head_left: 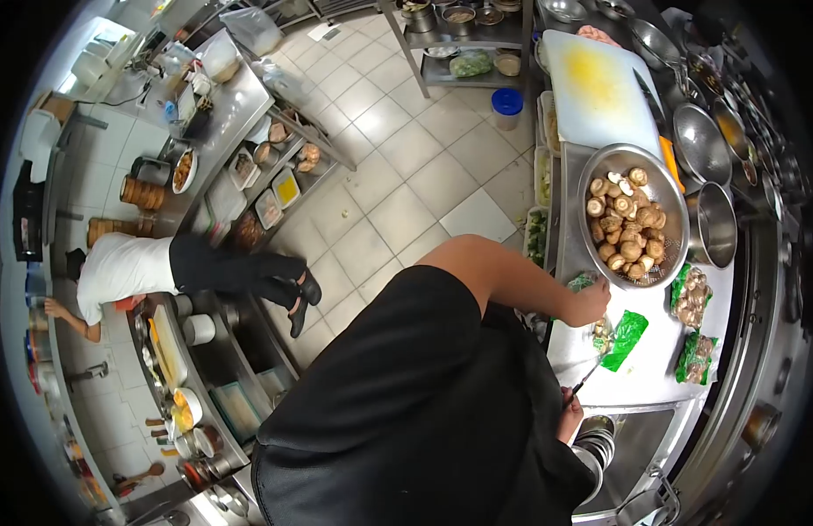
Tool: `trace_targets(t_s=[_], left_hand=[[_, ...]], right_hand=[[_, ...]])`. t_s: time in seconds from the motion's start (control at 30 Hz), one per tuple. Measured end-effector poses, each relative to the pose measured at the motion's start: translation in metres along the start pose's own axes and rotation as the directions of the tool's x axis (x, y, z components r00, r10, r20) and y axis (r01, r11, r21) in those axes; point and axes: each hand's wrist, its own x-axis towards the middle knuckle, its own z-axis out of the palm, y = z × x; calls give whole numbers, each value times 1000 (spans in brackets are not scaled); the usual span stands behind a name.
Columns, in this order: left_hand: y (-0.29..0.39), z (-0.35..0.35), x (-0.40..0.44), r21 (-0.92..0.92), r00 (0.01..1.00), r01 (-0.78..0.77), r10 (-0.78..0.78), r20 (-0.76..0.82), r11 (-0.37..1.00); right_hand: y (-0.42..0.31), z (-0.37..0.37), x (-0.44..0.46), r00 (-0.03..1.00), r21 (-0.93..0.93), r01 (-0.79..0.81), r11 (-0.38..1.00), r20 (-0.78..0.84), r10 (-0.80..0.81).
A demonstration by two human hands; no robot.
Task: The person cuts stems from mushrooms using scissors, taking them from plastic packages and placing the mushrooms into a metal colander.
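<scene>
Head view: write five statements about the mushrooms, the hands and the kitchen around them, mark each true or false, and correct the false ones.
1. The metal colander holds brown mushrooms. True.
2. The right hand is empty. False: it holds a knife.
3. The white cutting board has a red stain. False: the stain is yellow.
4. The other person wears a white top. True.
5. The left hand is inside the colander. False: it is outside, near the green wrapper.
</scene>
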Motion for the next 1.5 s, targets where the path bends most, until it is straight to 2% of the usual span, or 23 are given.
trace_targets(t_s=[0.03, 0.13, 0.17, 0.23, 0.27, 0.33, 0.4, 0.47, 0.57, 0.63, 0.8, 0.93, 0.97, 1.0, 1.07, 1.1, 1.13, 1.17, 1.2, 1.3, 1.4, 1.47, 1.5], left_hand=[[7, 4, -5, 166, 994, 105, -97, -60, 980], [9, 27, 14, -43, 975, 68, -57, 214, 997], [9, 65, 27, 67, 1000, -2, 1, 20, 998], [3, 50, 31, -47, 998, 63, -62, 33, 997], [0, 64, 39, -84, 1000, 5, -5, -1, 996], [-6, 22, 17, -180, 999, 45, -43, 15, 983], [-4, 30, 20, -245, 984, -34, -10, -179, 969], [-3, -9, 1, -384, 980, -43, -36, -197, 922], [11, 14, -3, -489, 914, 66, -249, -320, 870], [14, 20, -20, -487, 906, 116, -293, -306, 866], [21, 29, -36, -479, 900, 216, -364, -240, 851], [6, 31, -37, -652, 920, 266, -389, -48, 710], [7, 22, -49, -695, 878, 204, -443, -182, 690], [5, 20, -49, -821, 856, 183, -498, -137, 540], [-5, 29, -49, -891, 865, 147, -493, -96, 430], [-13, 41, -44, -867, 885, 87, -437, -159, 491], [-17, 42, -48, -818, 865, 132, -469, -180, 559], [-17, -16, -57, -927, 883, 204, -468, 35, 315], [-24, -3, -54, -930, 914, 146, -405, -4, 338], [-40, -21, -54, -838, 975, 79, -218, -49, 541], [-50, -43, -47, -867, 995, 102, -46, 91, 488], [-56, -52, -35, -863, 991, 78, 56, 122, 499], [-60, -56, -29, -897, 973, 196, 33, 228, 396]], right_hand=[[24, -6, 12, 999, -18, 34, 999, 29, -33], [36, -19, 16, 993, -60, 54, 997, 108, -47], [30, -18, 20, 992, -82, 48, 995, 124, -38], [18, -18, 32, 989, -124, 41, 991, 149, -23], [16, -19, 39, 986, -143, 35, 989, 164, -11], [5, -14, 51, 977, -169, 25, 985, 213, 11], [-2, -16, 62, 967, -180, 13, 984, 252, 33], [-6, -13, 75, 959, -172, -7, 985, 278, 55], [-11, -9, 91, 948, -138, -52, 989, 303, 92], [-13, -10, 100, 943, -119, -86, 989, 311, 120], [-18, -18, 116, 935, 15, -188, 982, 309, 174], [-10, -24, 112, 918, 247, -296, 923, 340, 204], [-7, -21, 102, 926, 325, -306, 895, 322, 200], [-20, 0, 78, 964, 380, -265, 886, 136, 230], [-9, 4, 56, 981, 465, -117, 878, 193, 29], [-33, 15, 30, 993, 507, -79, 858, 111, 25], [-37, 22, 18, 997, 425, 51, 904, 30, -71], [-46, 30, 8, 994, 435, 97, 895, -80, -69], [-37, 32, 4, 985, 419, 162, 893, -116, -125], [-66, 42, -36, 988, 359, 117, 926, -137, -72], [-60, 60, -57, 966, 404, 140, 904, -254, -36], [-65, 63, -72, 958, 216, 104, 971, -284, -40], [-69, 69, -75, 953, 278, 80, 957, -303, 9]])
